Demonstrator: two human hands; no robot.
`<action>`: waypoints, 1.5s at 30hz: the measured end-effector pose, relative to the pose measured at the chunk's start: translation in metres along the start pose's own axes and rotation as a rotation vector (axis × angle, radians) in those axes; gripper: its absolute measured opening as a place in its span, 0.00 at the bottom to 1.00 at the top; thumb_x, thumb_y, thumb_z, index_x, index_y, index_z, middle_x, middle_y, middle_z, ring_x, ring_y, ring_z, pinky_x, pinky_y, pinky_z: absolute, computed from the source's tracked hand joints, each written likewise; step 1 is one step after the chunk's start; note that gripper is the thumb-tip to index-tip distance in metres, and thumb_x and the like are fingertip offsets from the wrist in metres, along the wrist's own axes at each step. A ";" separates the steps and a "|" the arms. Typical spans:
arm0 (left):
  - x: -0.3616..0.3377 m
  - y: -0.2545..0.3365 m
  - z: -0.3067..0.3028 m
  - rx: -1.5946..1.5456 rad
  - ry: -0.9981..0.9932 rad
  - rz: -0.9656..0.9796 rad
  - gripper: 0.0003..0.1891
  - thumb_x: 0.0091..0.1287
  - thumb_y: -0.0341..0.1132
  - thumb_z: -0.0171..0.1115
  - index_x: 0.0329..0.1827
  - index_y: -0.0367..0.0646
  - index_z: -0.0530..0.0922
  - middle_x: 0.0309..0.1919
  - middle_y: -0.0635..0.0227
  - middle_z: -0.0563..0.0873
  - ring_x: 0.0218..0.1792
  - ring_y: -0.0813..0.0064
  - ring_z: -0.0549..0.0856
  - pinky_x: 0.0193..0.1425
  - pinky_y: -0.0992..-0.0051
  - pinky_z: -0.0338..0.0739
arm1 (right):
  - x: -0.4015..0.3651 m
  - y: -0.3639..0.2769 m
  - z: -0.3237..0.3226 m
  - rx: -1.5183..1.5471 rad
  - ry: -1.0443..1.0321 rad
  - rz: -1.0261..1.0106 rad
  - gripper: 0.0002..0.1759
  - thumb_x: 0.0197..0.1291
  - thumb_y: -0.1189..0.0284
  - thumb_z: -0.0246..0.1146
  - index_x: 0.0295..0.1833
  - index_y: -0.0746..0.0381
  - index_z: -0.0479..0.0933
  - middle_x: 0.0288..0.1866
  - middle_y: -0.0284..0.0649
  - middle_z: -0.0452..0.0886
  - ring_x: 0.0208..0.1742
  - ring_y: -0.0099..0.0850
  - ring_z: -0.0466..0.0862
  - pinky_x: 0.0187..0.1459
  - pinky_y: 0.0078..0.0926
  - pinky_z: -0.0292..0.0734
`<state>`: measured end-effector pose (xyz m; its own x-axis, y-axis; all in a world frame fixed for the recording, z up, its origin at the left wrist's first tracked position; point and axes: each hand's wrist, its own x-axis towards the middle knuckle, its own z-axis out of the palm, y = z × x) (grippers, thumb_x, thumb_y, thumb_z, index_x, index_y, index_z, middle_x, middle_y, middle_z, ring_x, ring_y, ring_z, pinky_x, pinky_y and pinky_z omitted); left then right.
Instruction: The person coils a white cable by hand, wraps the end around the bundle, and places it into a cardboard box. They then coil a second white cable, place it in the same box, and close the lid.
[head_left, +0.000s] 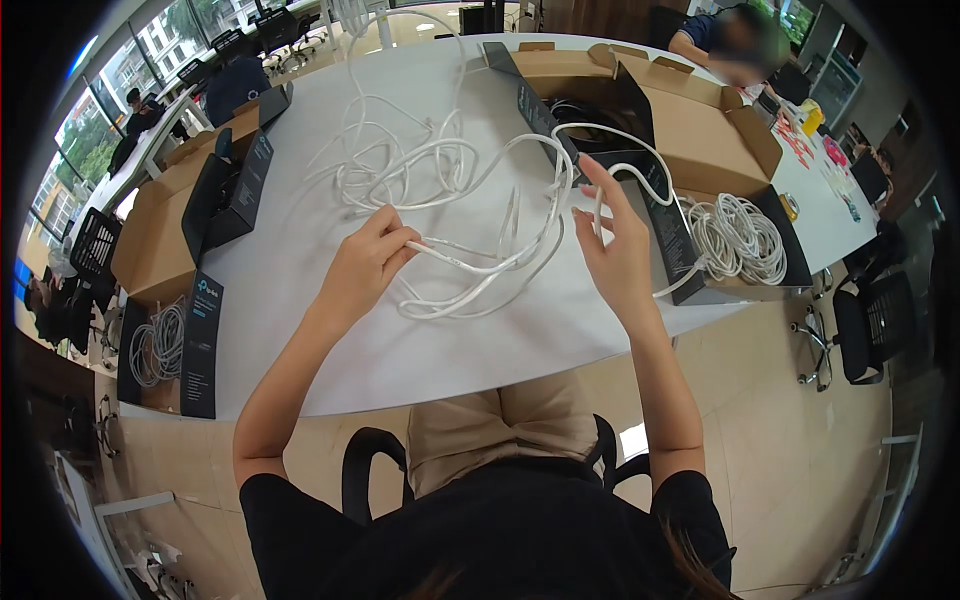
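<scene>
My left hand [372, 258] pinches a white cable [490, 268] over the middle of the white table. From those fingers the cable curves right in several loose loops. My right hand [618, 245] is at the right side of the loops, thumb and fingers spread apart. A strand passes between its thumb and fingers without a visible firm grip. Farther back, more white cable [405, 175] forms a loose tangle, and one length rises toward the top of the view. Another strand runs to the open box on the right.
An open cardboard box [690, 262] at right holds coiled white cable [742, 240]; another behind holds dark items [590, 112]. At left, a box [204, 335] contains grey-white cable [158, 345]. A person [725, 45] sits across the table [300, 385]. Office chairs stand around.
</scene>
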<state>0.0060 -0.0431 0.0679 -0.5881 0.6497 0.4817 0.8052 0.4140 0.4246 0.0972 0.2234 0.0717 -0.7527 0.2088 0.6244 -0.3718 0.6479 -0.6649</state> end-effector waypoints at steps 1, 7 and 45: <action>-0.002 -0.003 -0.002 -0.008 0.001 -0.002 0.05 0.55 0.22 0.60 0.33 0.39 0.78 0.28 0.67 0.71 0.28 0.72 0.75 0.32 0.75 0.69 | 0.006 0.000 0.005 0.105 -0.016 0.025 0.27 0.56 0.83 0.55 0.63 0.60 0.64 0.58 0.43 0.74 0.52 0.33 0.78 0.47 0.31 0.77; -0.013 0.002 -0.016 0.018 -0.130 -0.019 0.10 0.55 0.23 0.60 0.40 0.42 0.79 0.29 0.67 0.72 0.29 0.72 0.76 0.34 0.77 0.70 | 0.030 -0.002 0.025 0.470 -0.078 0.156 0.22 0.55 0.84 0.55 0.57 0.63 0.70 0.48 0.39 0.76 0.43 0.27 0.81 0.40 0.21 0.79; 0.048 0.019 0.067 -0.691 0.400 0.021 0.10 0.57 0.20 0.58 0.41 0.38 0.74 0.32 0.66 0.80 0.33 0.75 0.84 0.34 0.80 0.79 | 0.008 -0.026 0.034 0.524 0.026 0.218 0.27 0.55 0.83 0.58 0.62 0.65 0.66 0.43 0.42 0.78 0.33 0.26 0.83 0.34 0.18 0.81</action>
<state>-0.0014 0.0389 0.0474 -0.6617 0.3204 0.6779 0.6640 -0.1696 0.7283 0.0825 0.1835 0.0800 -0.8309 0.3196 0.4554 -0.4342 0.1393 -0.8900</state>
